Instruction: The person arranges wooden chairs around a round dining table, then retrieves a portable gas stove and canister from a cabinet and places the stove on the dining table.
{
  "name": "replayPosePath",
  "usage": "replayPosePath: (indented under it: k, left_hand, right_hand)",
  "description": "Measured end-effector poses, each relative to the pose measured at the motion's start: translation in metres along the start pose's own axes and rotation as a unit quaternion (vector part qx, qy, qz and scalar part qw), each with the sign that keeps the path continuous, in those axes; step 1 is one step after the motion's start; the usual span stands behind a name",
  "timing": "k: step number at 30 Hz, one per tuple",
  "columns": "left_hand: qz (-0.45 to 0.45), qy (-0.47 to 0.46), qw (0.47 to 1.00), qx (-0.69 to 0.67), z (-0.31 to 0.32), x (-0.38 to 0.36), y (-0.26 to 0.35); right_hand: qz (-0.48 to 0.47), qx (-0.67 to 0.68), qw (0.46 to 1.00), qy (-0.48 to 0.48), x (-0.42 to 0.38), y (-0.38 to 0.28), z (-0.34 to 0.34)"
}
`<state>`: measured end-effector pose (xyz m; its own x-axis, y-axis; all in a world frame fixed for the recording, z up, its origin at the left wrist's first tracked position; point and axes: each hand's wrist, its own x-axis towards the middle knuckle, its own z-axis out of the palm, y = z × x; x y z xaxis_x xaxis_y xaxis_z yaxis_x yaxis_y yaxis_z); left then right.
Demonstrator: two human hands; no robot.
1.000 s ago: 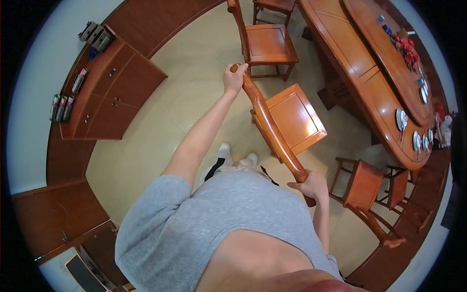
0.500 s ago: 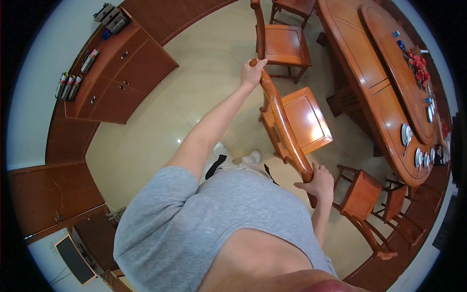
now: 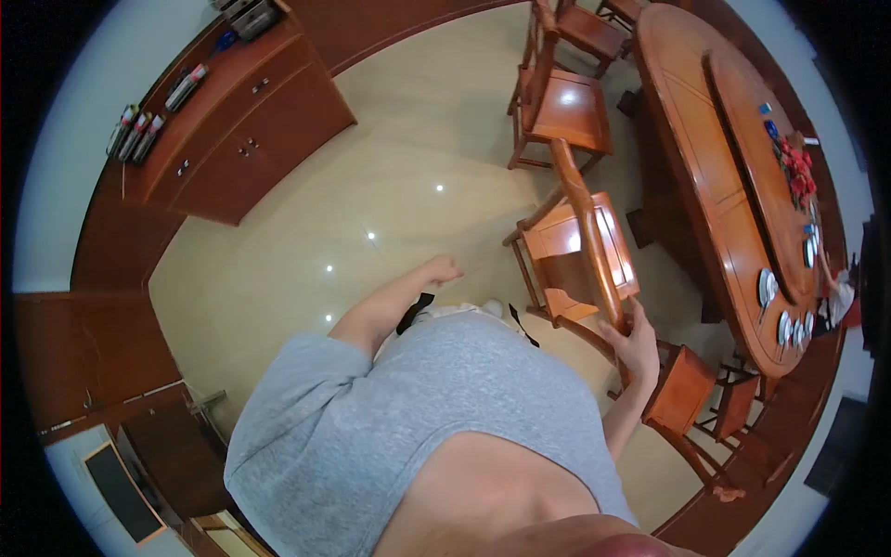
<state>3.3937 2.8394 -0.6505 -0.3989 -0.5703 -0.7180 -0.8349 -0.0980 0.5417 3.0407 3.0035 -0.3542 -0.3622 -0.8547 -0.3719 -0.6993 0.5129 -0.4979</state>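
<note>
A wooden chair (image 3: 603, 246) with a long curved top rail stands beside the dining table. My right hand (image 3: 636, 345) is at the near end of that rail, thumb on one side and fingers on the other, and the palm side is hidden. My left hand (image 3: 444, 269) is off the chair, low in front of my body over the floor. Its fingers are curled in, and nothing shows in them. A second wooden chair (image 3: 566, 102) stands just beyond the first, with its seat facing the table.
A large oval wooden table (image 3: 691, 167) with a raised turntable, red flowers (image 3: 796, 165) and several plate settings (image 3: 767, 286) fills the right. More chairs (image 3: 680, 390) stand near my right arm. A wooden cabinet (image 3: 241, 130) is at the left. A person (image 3: 840, 297) is at the far right.
My left hand has let go of the chair's top rail and dropped back toward my body. The right hand stays at the rail's near end. The view has shifted, and the chair appears farther right.
</note>
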Motion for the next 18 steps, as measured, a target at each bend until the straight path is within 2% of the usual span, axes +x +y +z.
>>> replayPosePath:
  k: [1, 2, 4, 5, 7, 8, 10, 13, 14, 16, 18]
  left_hand:
    - [-0.027, 0.012, 0.999, -0.03, -0.001, -0.024, -0.034]
    - [-0.056, 0.024, 0.996, -0.06, -0.006, -0.045, -0.065]
    - [-0.189, 0.062, 0.966, -0.166, -0.012, -0.072, -0.133]
    - [-0.205, 0.065, 0.961, -0.172, -0.015, -0.088, -0.164]
    - [-0.271, 0.231, 0.862, -0.362, -0.016, -0.119, -0.215]
    - [-0.28, 0.234, 0.854, -0.37, -0.018, -0.131, -0.239]
    - [-0.295, 0.299, 0.793, -0.442, -0.017, -0.152, -0.28]
    - [-0.324, 0.329, 0.749, -0.476, -0.02, -0.179, -0.304]
    - [-0.33, 0.331, 0.745, -0.477, -0.021, -0.182, -0.31]
    - [-0.31, 0.296, 0.749, -0.506, -0.017, -0.185, -0.316]
    - [-0.313, 0.266, 0.758, -0.506, -0.013, -0.182, -0.319]
  right_hand:
    - [-0.02, 0.046, 0.999, 0.012, 0.008, -0.013, 0.006]
    - [-0.031, 0.011, 0.999, 0.027, 0.023, -0.022, 0.014]
    - [-0.07, 0.005, 0.997, 0.023, 0.049, -0.053, 0.028]
    - [-0.058, -0.035, 0.997, 0.046, 0.06, -0.07, 0.036]
    - [-0.066, -0.118, 0.988, 0.08, 0.088, -0.075, 0.046]
    - [-0.055, -0.138, 0.986, 0.075, 0.092, -0.086, 0.046]
    - [-0.09, -0.136, 0.978, 0.128, 0.098, -0.11, 0.056]
    - [-0.069, -0.165, 0.972, 0.151, 0.12, -0.121, 0.065]
    - [-0.043, -0.152, 0.976, 0.149, 0.125, -0.125, 0.067]
    - [-0.039, -0.134, 0.966, 0.22, 0.139, -0.125, 0.08]
    - [-0.006, -0.154, 0.962, 0.225, 0.134, -0.135, 0.085]
